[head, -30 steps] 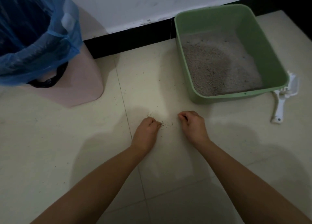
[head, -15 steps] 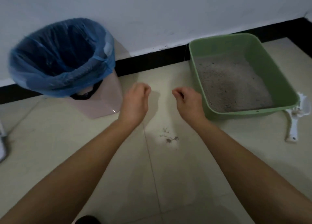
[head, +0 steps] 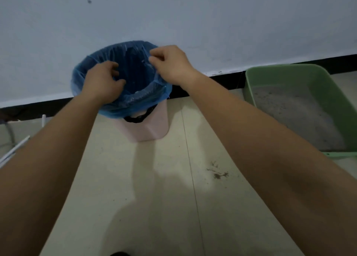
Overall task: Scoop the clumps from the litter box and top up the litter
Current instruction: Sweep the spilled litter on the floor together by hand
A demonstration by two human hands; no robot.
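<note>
A pink waste bin (head: 146, 129) lined with a blue bag (head: 135, 62) stands against the wall. Both my hands hover over its mouth. My left hand (head: 102, 80) is at the near-left rim with its fingers curled in. My right hand (head: 170, 64) is at the far-right rim with fingertips pinched together. Nothing shows in either hand; whether they hold grains is hidden. The green litter box (head: 286, 68) sits at the right, with grey litter (head: 289, 111) inside. A small smear of spilled litter (head: 217, 173) lies on the floor tiles between bin and box.
A white wall with a black skirting board (head: 222, 80) runs behind the bin and box. Thin white rods (head: 13, 150) and a grey tube lie at the left edge. A dark object (head: 119, 253) shows at the bottom edge.
Both hands rose from the spilled litter on the floor and moved left and away to the bin's mouth. The view tilted up, so the scoop beside the box is out of sight.
</note>
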